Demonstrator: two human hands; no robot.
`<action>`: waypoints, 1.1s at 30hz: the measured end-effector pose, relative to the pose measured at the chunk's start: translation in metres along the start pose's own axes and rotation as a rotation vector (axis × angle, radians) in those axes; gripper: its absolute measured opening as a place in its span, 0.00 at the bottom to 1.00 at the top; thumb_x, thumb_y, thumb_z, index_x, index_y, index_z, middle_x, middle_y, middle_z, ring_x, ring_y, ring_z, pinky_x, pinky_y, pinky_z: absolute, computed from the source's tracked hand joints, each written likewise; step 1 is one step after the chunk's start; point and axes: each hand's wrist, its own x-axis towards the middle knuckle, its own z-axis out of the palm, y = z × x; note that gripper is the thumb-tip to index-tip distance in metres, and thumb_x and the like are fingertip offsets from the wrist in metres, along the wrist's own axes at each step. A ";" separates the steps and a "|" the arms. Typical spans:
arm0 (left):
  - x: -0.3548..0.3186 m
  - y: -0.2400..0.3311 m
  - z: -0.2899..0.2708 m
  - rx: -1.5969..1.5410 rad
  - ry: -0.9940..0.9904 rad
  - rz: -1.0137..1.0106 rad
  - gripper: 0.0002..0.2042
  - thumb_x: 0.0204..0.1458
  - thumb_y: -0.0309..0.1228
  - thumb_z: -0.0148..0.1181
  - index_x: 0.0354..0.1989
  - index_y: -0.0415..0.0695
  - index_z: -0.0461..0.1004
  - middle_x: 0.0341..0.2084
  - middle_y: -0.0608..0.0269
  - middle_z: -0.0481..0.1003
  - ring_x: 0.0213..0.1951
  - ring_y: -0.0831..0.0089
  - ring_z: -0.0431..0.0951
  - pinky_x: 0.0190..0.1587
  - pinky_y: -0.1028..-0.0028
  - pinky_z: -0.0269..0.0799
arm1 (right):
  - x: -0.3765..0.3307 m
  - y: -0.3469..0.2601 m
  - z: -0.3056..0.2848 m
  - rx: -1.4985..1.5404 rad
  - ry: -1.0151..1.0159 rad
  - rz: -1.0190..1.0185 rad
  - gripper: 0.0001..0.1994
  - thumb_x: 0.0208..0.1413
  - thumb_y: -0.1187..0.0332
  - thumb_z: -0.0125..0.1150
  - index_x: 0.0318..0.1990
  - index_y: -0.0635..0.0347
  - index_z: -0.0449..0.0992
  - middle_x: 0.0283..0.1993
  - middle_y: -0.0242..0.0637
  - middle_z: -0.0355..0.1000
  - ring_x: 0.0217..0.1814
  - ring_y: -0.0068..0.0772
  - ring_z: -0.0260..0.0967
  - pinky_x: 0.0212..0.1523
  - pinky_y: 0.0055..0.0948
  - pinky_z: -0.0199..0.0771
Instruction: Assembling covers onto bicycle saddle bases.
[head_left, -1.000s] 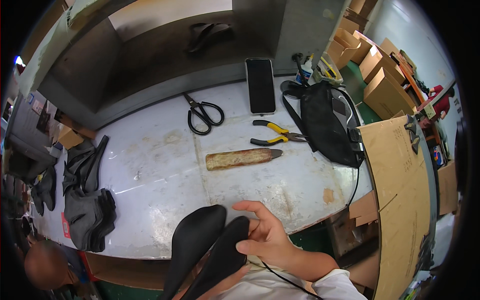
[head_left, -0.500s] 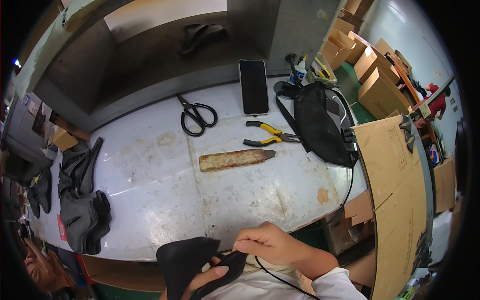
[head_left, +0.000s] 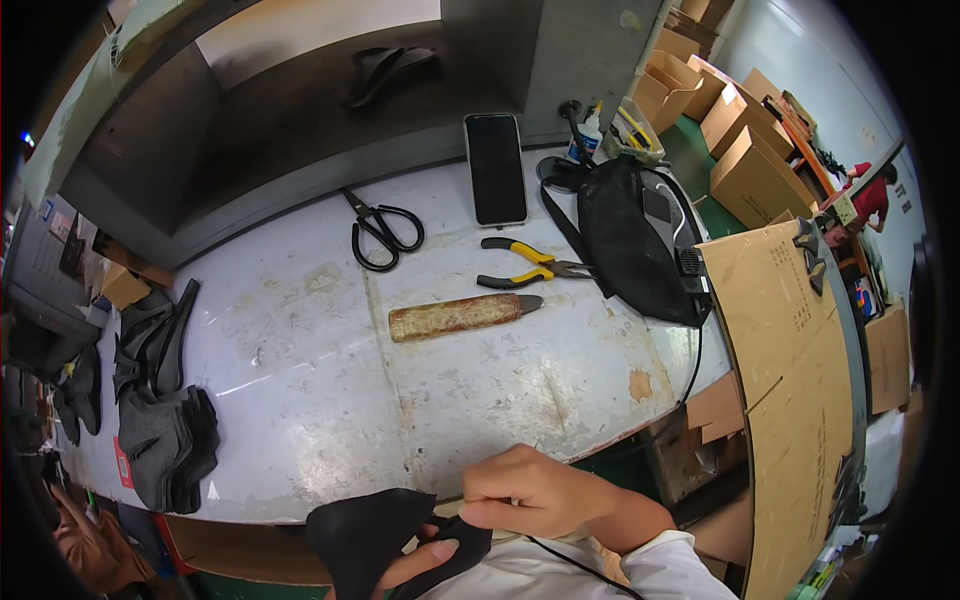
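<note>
At the table's near edge I hold a curved black piece that looks like a shoe upper (head_left: 362,530). My left hand (head_left: 425,562) grips it from below, with the thumb on top and most of the fingers hidden behind the material. My right hand (head_left: 522,492) is closed in a pinch on its right-hand edge. Beyond my hands lies a short blade with a wrapped brown handle (head_left: 455,317). Yellow-and-black pliers (head_left: 532,264) rest open behind it, and black-handled scissors (head_left: 385,232) lie farther left.
Stacked dark grey uppers (head_left: 165,445) stand at the left. A phone (head_left: 495,170), a black pouch (head_left: 630,240) with a cable and a glue bottle (head_left: 588,135) are at the back right. A grey shelf (head_left: 300,200) borders the rear; cardboard (head_left: 790,390) lies right.
The view has shifted slightly, so the table things sit a little farther left. Both hands keep their hold on the black upper, which sits slightly lower in view.
</note>
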 end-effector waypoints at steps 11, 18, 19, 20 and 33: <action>-0.010 -0.030 0.029 -0.485 0.029 -0.291 0.15 0.47 0.29 0.68 0.40 0.33 0.76 0.29 0.57 0.79 0.31 0.76 0.78 0.35 0.76 0.73 | 0.000 0.015 0.013 0.789 -0.087 0.600 0.19 0.69 0.57 0.45 0.28 0.60 0.63 0.20 0.19 0.56 0.21 0.14 0.50 0.20 0.23 0.50; 0.002 -0.011 0.043 -0.592 0.241 -0.351 0.16 0.47 0.31 0.59 0.41 0.32 0.73 0.33 0.51 0.78 0.36 0.68 0.80 0.42 0.72 0.75 | -0.004 0.013 0.025 -0.127 0.354 0.001 0.17 0.68 0.64 0.46 0.26 0.63 0.63 0.18 0.32 0.55 0.21 0.21 0.57 0.22 0.28 0.57; 0.002 -0.010 0.044 -0.578 0.282 -0.349 0.15 0.48 0.31 0.60 0.41 0.33 0.73 0.33 0.52 0.78 0.36 0.68 0.79 0.42 0.71 0.75 | -0.003 0.010 0.025 -0.138 0.358 0.018 0.16 0.67 0.65 0.47 0.26 0.63 0.63 0.18 0.35 0.53 0.21 0.22 0.56 0.22 0.29 0.57; 0.001 -0.009 0.045 -0.564 0.324 -0.347 0.15 0.48 0.31 0.61 0.41 0.33 0.73 0.33 0.53 0.77 0.36 0.69 0.78 0.43 0.71 0.74 | -0.003 0.009 0.024 -0.149 0.362 0.035 0.16 0.66 0.65 0.48 0.25 0.64 0.63 0.18 0.37 0.52 0.21 0.23 0.54 0.23 0.29 0.56; -0.007 -0.033 0.050 -0.734 0.323 -0.201 0.17 0.49 0.35 0.60 0.40 0.33 0.72 0.30 0.56 0.78 0.32 0.72 0.78 0.37 0.75 0.75 | -0.008 0.009 0.043 0.385 0.314 0.248 0.15 0.68 0.65 0.45 0.29 0.64 0.63 0.20 0.33 0.52 0.24 0.21 0.49 0.25 0.26 0.55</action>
